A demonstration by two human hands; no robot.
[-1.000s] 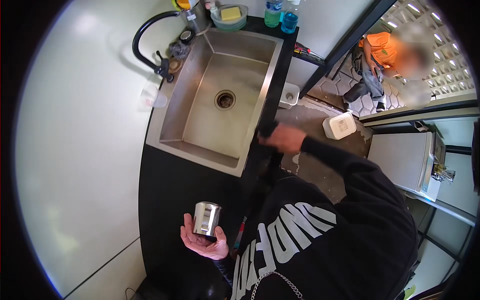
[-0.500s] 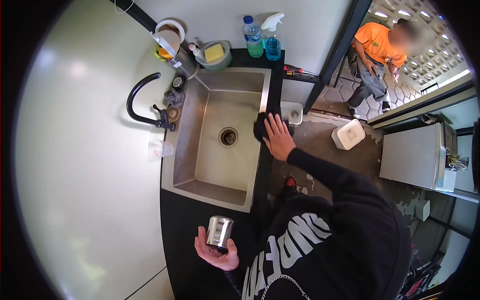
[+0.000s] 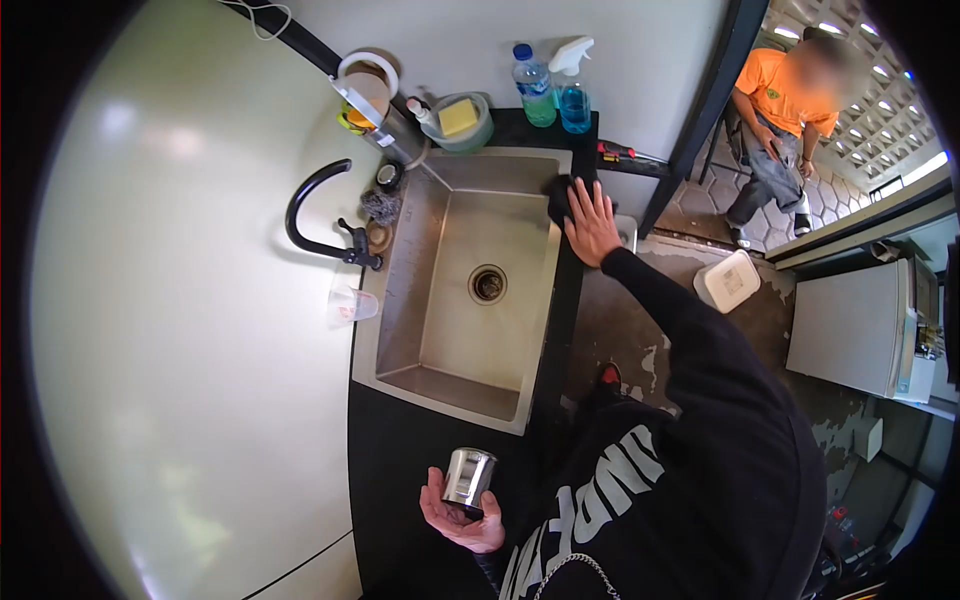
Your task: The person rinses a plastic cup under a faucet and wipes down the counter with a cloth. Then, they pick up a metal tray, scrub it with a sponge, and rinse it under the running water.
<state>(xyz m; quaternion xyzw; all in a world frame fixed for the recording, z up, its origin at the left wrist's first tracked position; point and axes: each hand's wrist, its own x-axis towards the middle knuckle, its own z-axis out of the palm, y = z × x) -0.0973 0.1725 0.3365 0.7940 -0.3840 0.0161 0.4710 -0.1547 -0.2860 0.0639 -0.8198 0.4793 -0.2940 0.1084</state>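
My right hand lies flat with fingers spread, pressing a black cloth against the black counter strip along the near side of the steel sink. Only part of the cloth shows past my fingers. At the lower middle, my left hand is palm up, its fingers and thumb curled round a shiny metal cup. That cup is upright with a slight tilt, just above the counter. Its inside cannot be seen.
A black faucet and a clear measuring cup stand behind the sink. At its end are a tub with a yellow sponge, a bottle and a spray bottle. A person in orange sits outside the doorway.
My right hand has slid with the cloth along the sink's near edge toward the spray bottle. The left hand keeps its hold on the metal cup. The whole view has shifted slightly.
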